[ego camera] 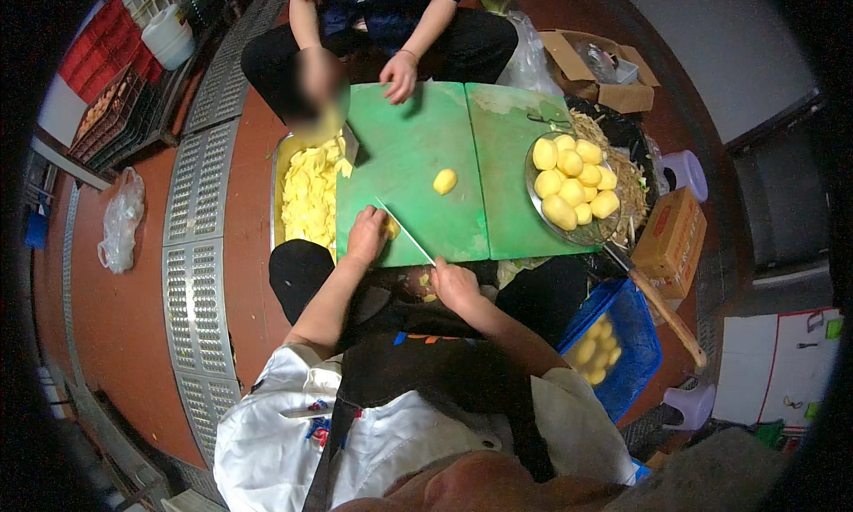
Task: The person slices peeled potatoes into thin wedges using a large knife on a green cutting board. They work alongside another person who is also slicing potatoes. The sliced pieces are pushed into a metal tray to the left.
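Note:
My right hand (454,287) grips a knife (408,233) at the near edge of a green cutting board (413,139), its blade pointing away and to the left. Under the fingers of my left hand (368,235) a piece of peeled potato (392,228) is held on the board, right beside the blade. One whole peeled potato (445,181) lies farther up the board. To the left, a metal tray (273,212) holds a heap of cut yellow potato pieces (310,192). More peeled potatoes (571,179) fill a round strainer (533,202) on the right.
Across the board sits another person (380,19); a blurred patch hides one hand near a blade (348,145). A long wooden handle (666,319) extends from the strainer. At my right are a blue crate (633,372) with potatoes and a cardboard box (668,242).

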`<state>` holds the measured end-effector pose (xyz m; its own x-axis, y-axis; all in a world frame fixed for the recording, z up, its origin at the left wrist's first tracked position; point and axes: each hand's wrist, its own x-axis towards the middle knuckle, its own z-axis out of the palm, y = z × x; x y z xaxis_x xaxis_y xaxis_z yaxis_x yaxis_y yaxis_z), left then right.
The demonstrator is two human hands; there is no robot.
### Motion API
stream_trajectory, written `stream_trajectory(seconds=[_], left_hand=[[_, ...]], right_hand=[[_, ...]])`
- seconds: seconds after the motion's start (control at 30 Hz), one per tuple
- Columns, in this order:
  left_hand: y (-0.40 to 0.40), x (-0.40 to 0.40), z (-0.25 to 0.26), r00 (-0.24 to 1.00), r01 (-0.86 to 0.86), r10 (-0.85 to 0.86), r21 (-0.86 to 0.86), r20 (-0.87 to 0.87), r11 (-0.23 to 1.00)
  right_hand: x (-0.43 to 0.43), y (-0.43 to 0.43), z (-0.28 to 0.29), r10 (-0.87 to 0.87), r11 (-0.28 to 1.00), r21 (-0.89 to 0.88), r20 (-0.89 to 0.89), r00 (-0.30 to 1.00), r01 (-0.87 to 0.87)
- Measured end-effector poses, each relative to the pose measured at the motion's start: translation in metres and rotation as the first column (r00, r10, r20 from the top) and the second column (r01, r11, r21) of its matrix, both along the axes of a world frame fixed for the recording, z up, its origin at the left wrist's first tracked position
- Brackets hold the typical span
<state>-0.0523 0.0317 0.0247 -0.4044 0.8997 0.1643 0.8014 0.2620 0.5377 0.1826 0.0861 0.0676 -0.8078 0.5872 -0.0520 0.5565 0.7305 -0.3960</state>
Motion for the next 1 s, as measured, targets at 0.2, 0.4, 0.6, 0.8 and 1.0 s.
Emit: stream_trajectory(seconds=[0.2, 0.4, 0.6, 0.8, 1.0], left_hand=[[-0.001, -0.002, -0.008, 0.998, 0.034, -0.034, 0.002, 0.053, 0.999], [0.000, -0.010, -0.010, 0.999, 0.038, -0.038, 0.026, 0.023, 0.999], [0.003, -0.006, -0.006, 0.998, 0.026, -0.028, 0.041, 0.050, 0.999], [-0.003, -0.002, -0.005, 0.998, 0.004, -0.004, 0.004, 0.064, 1.000], [-0.004, -0.003, -0.003, 0.995, 0.011, -0.015, 0.039, 0.096, 0.999]], right_hand=[[-0.002, -0.007, -0.008, -0.035, 0.998, -0.054, 0.066, 0.997, 0.039], [-0.014, -0.001, 0.020, -0.021, 0.995, -0.097, 0.082, 0.996, 0.029], [-0.018, 0.003, 0.022, -0.024, 0.996, -0.077, 0.124, 0.992, 0.034], [-0.017, 0.000, 0.000, -0.040, 0.995, -0.082, 0.110, 0.993, 0.049], [-0.021, -0.002, 0.004, -0.042, 0.993, -0.103, 0.112, 0.993, 0.053]])
